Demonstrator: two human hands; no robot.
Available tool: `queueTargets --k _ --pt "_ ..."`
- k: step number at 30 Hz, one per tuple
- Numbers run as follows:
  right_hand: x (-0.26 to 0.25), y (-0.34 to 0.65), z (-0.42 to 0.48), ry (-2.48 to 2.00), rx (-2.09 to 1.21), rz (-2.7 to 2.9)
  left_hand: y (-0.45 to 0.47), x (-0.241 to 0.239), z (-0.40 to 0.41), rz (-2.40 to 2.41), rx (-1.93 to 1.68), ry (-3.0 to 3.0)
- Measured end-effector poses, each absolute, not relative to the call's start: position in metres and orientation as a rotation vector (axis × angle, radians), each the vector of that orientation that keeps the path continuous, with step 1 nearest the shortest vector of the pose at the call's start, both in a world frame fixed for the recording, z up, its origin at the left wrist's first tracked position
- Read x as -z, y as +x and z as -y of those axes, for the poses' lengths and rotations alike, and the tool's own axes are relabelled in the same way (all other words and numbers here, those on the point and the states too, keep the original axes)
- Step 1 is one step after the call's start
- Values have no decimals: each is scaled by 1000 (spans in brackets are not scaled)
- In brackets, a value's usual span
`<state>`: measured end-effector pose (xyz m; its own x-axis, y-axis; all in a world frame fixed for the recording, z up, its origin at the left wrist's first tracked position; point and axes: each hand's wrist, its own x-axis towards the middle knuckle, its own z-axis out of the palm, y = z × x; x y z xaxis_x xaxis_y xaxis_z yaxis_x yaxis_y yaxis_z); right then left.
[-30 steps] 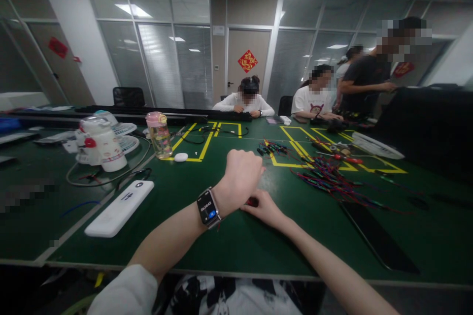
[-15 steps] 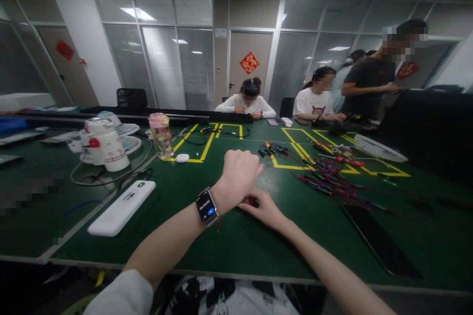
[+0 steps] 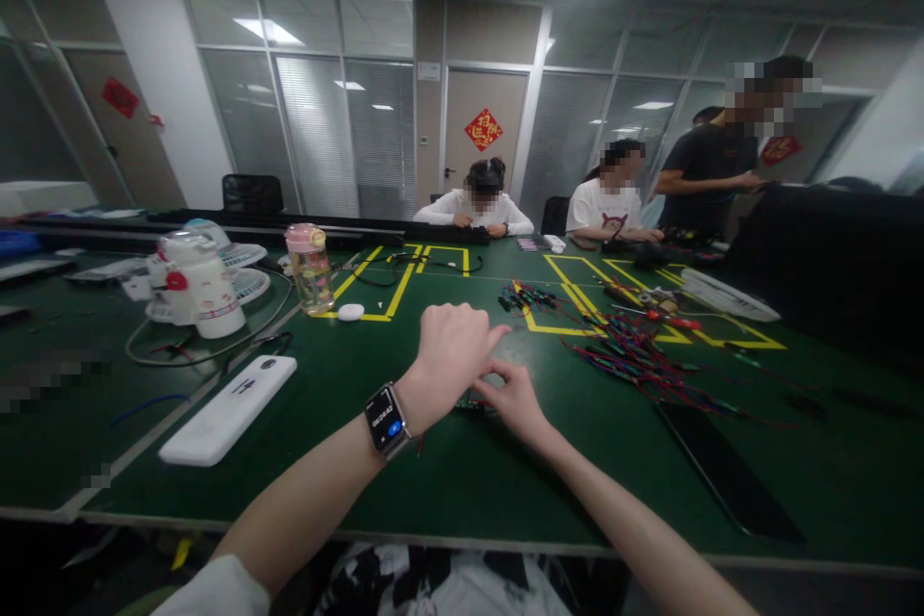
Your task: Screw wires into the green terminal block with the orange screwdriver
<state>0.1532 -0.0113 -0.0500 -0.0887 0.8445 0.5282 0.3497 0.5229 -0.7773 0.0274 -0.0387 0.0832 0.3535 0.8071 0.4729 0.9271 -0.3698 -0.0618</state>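
My left hand (image 3: 453, 356), with a smartwatch (image 3: 386, 419) on its wrist, is closed back-up above the table, thumb pointing right. Its fingers are mostly hidden underneath. A thin red wire (image 3: 421, 445) hangs out below it. Close beside it on the right, my right hand (image 3: 518, 404) pinches thumb and forefinger together. Between the two hands shows part of a thin wire with a small green part (image 3: 473, 403); its details are too small to make out. To the right lies a tangled heap of red and blue wires with green pieces (image 3: 642, 361).
A smaller wire bunch (image 3: 530, 298) lies beyond my hands. At left are a white power bank (image 3: 229, 412), a white jug (image 3: 213, 294), a pink-lidded bottle (image 3: 310, 274) and a white case (image 3: 350, 312). A black phone-like slab (image 3: 729, 472) lies right. Several people are across the table.
My left hand has shifted slightly left and down, its thumb now more spread. My right hand has its fingertips raised into a pinch, and the green part now shows between the hands.
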Motion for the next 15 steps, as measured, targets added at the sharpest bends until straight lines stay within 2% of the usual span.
queueTargets --k 4,9,11,15 --pt "52 153 10 -1018 -496 1718 11 -67 28 1622 797 -2460" --pt "53 151 11 -971 -458 1767 -12 -39 11 1222 1650 -3327" --pt "53 152 12 -988 -450 1758 -17 -31 8 1147 1900 -3442" --pt "52 155 12 -1006 -445 1742 -19 -28 8 1201 2028 -3379"
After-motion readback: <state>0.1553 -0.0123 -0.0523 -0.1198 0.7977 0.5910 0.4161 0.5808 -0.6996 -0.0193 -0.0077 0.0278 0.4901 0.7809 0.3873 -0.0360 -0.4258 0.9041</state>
